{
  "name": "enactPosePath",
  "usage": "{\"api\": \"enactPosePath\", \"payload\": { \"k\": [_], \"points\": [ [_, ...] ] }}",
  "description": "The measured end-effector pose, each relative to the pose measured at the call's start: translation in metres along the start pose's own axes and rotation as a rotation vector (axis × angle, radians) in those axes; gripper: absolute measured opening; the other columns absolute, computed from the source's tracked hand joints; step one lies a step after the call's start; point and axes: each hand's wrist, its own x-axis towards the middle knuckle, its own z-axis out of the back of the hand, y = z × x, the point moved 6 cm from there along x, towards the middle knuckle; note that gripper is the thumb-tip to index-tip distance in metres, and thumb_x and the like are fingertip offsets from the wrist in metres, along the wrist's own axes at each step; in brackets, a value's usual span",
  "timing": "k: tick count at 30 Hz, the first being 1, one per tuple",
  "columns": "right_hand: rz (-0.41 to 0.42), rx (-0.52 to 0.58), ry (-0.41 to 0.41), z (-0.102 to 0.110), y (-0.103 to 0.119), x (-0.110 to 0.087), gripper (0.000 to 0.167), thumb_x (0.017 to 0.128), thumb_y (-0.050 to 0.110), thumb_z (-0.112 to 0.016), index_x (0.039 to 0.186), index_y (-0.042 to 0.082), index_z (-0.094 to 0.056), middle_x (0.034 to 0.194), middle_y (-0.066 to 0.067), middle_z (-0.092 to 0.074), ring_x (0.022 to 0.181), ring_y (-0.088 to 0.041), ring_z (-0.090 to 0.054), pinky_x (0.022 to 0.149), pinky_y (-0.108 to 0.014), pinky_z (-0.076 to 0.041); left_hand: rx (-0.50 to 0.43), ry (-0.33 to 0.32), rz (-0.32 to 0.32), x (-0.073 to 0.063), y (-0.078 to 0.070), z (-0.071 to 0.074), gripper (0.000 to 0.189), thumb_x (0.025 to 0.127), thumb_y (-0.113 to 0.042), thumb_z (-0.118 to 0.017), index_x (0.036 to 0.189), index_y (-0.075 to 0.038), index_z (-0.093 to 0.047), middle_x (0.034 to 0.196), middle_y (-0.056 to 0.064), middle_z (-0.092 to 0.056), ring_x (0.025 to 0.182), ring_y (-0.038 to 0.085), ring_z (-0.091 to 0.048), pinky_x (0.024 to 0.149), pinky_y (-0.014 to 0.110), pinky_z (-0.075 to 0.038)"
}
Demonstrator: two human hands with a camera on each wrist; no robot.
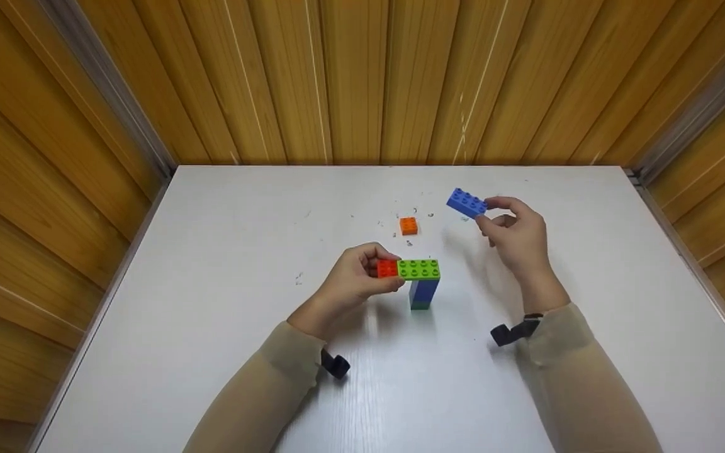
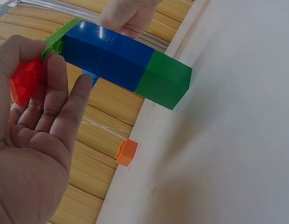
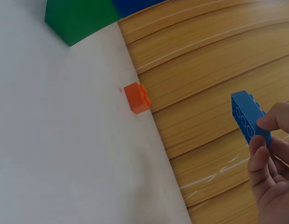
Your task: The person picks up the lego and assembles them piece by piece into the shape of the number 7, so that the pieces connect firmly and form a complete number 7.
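My left hand (image 1: 359, 274) pinches the red brick (image 1: 387, 268) at the left end of a light green brick (image 1: 418, 269), thumb in front and fingers behind. That light green brick caps a column of dark blue bricks (image 2: 107, 51) with a green brick (image 2: 165, 79) at the foot. Whether this foot touches the table cannot be told. Farther back and to the right, my right hand (image 1: 517, 236) holds a blue brick (image 1: 465, 202) by one end between thumb and fingers. Its hollow underside shows in the right wrist view, and it is apart from the column.
Behind the column, a small orange brick (image 1: 408, 226) lies on the white table (image 1: 230, 264). Small dark marks dot the surface around it. Wood-patterned panels (image 1: 356, 82) stand along the table's back and sides.
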Motion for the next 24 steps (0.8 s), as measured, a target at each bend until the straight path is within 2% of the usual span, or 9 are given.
{"api": "enactPosePath", "payload": {
  "k": [6,10,14,21,24],
  "points": [
    [0.126,0.058,0.026,0.001,0.034,-0.019,0.042,0.104,0.018,-0.083,0.144,0.012,-0.072,0.094,0.003,-0.073,0.077,-0.01,-0.064,0.064,-0.017,-0.053,0.042,0.002,-0.028,0.002,-0.001,-0.001,0.032,0.094,0.001,-0.086,0.123,0.0,-0.073,0.123,0.015,-0.081,0.102,0.018,-0.076,0.092,0.025,-0.068],
    [0.25,0.117,0.049,-0.002,0.055,-0.034,0.038,0.1,0.001,-0.082,0.137,0.005,-0.074,0.11,0.0,-0.073,0.082,-0.009,-0.068,0.068,-0.014,-0.057,0.078,0.005,-0.041,0.003,-0.001,-0.001,0.032,0.094,-0.001,-0.087,0.122,-0.001,-0.074,0.123,0.015,-0.081,0.101,0.018,-0.076,0.091,0.023,-0.067],
    [0.361,0.123,0.073,-0.006,0.07,-0.047,0.038,0.095,-0.008,-0.083,0.132,0.002,-0.077,0.124,-0.002,-0.073,0.086,-0.011,-0.067,0.075,-0.014,-0.059,0.115,0.002,-0.053,0.004,0.0,-0.001,0.032,0.094,-0.003,-0.087,0.123,0.0,-0.074,0.123,0.017,-0.08,0.098,0.018,-0.072,0.087,0.02,-0.064],
    [0.45,0.075,0.114,-0.013,0.081,-0.059,0.038,0.092,-0.007,-0.086,0.127,0.006,-0.081,0.117,0.009,-0.073,0.082,-0.014,-0.058,0.071,-0.016,-0.051,0.161,-0.004,-0.048,0.004,-0.001,0.0,0.032,0.095,-0.008,-0.088,0.123,-0.004,-0.074,0.125,0.015,-0.077,0.101,0.02,-0.068,0.087,0.02,-0.062],
    [0.478,0.048,0.146,-0.018,0.083,-0.062,0.037,0.091,-0.006,-0.088,0.126,0.006,-0.081,0.116,0.008,-0.074,0.083,-0.015,-0.059,0.072,-0.016,-0.052,0.182,-0.014,-0.04,0.004,-0.001,0.001,0.031,0.095,-0.009,-0.089,0.123,-0.007,-0.075,0.126,0.014,-0.075,0.102,0.021,-0.067,0.086,0.022,-0.063]
  ]
}}
